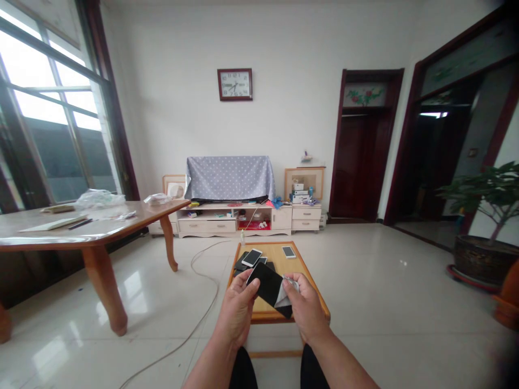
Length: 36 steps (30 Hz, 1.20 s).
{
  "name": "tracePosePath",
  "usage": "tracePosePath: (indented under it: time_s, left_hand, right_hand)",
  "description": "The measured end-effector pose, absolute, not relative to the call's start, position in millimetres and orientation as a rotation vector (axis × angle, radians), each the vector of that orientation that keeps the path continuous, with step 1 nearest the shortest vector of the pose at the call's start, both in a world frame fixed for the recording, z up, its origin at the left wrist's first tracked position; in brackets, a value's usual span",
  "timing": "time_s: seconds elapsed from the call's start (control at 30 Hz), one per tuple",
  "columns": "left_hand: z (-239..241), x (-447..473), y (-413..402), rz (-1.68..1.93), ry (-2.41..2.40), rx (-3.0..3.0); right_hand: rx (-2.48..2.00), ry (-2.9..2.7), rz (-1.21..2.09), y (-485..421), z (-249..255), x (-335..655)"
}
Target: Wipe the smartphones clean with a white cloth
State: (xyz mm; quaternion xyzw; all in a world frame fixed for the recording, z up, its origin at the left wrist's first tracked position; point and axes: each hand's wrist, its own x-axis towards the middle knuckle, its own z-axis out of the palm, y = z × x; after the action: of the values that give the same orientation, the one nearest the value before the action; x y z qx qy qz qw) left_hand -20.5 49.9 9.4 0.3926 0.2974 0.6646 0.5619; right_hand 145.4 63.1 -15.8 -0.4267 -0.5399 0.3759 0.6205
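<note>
While both hands are occupied, the phone [265, 282] is held above the near end of the table [295, 266]. The left hand [242, 294] pinches its far-left end between thumb and fingers, apparently to steady it while leaving most of the dark face uncovered. The right hand [305, 302], fingers curled, grips towards the near-right end; a grey cloth [283, 298] lies under its thumb, presumably pressed so that it sits against the face. The long axis runs diagonally over the table, far left to near right, dark face up. At the table's far left, a white phone [252, 257] overlaps dark items; another handset [288, 252] lies far right, both seemingly set back from the hands.
</note>
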Motion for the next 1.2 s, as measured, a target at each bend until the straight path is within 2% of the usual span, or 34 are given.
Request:
tracePosePath:
  time_s: [0.1, 0.27, 0.67, 0.9, 1.2]
  left_hand:
    - [5.0, -14.1, 47.0, 1.507, 0.691, 0.955]
    - [-0.8, -14.2, 45.6, 1.513, 0.956, 1.09]
    - [4.9, -1.4, 32.9, 1.45, 1.109, 1.65]
    - [9.5, 0.3, 26.8, 1.486, 1.272, 1.841]
    - [6.4, -3.5, 25.2, 1.534, 1.393, 2.0]
  right_hand:
    - [-0.951, -1.155, 0.885, 62.7, -18.5, 145.2]
    - [-0.96, -1.175, 0.892, 59.9, -16.4, 146.1]
    - [-0.938, -1.371, 0.321, 56.1, 14.3, 144.1]
    - [-0.92, -1.341, 0.459, 52.8, 17.9, 147.1]
    - [-0.825, -1.551, 0.391, 38.7, 18.5, 134.1]
